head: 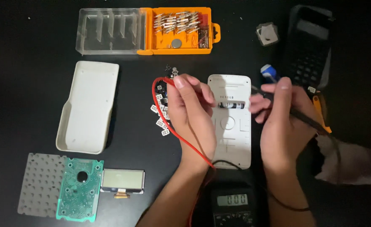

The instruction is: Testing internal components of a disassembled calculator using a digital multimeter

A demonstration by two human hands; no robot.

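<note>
- Grip first: left hand [192, 111] is pinching the red probe [168, 82] near its tip, fingers closed round it, while its red lead [175, 132] is looping down past the wrist.
- Right hand [283, 115] is gripping the black probe [296, 112] like a pen, fingers closed, aiming its tip leftward at the battery [232, 105].
- Battery is sitting in a slot of the white back shell [230, 126] at centre frame; the probes are coming in from opposite sides, seemingly so that each meets one end of it.
- Meter [231, 204] is lying at the bottom centre, just below the shell, its display facing up where the person can be reading it.
- Loose keys [160, 115] are lying in a small heap beside the left hand, kept off the shell.
- White cover [88, 107] is resting at left; the rubber pad [38, 183], green board [79, 189] and screen [122, 180] are lying side by side at lower left.
- Orange bit case [177, 31] is standing open at the top of the black tabletop [17, 33].
</note>
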